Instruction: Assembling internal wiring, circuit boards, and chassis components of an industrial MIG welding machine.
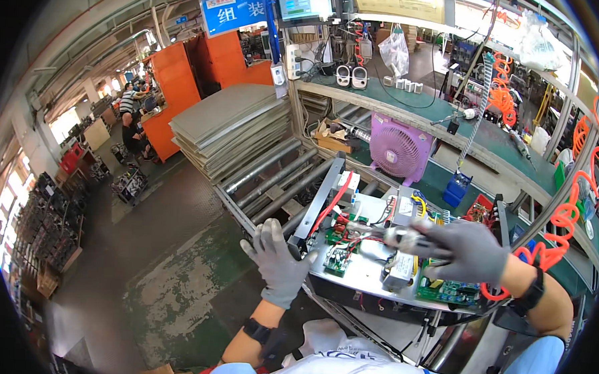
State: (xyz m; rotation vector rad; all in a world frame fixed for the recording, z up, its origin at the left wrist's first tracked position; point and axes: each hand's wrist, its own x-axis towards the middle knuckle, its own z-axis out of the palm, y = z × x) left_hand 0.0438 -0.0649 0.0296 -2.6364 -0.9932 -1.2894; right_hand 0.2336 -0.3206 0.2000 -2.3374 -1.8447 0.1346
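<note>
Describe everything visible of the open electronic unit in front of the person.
The open electronic unit is a wide, shallow, open-topped box with a shiny, metal-looking base. A dark bar flanks its left side. Inside are green circuit boards, grey blocks, a thick red cable and yellow wires. It lies face up beside bare rollers. The left hand is at its near-left corner, contact unclear; the right hand holds a blurred tool over it.

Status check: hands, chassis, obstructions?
Left hand open at chassis corner. Right hand holds driver above it. Chassis uncovered, boards and wires exposed. Orange hose by right wrist.
</note>
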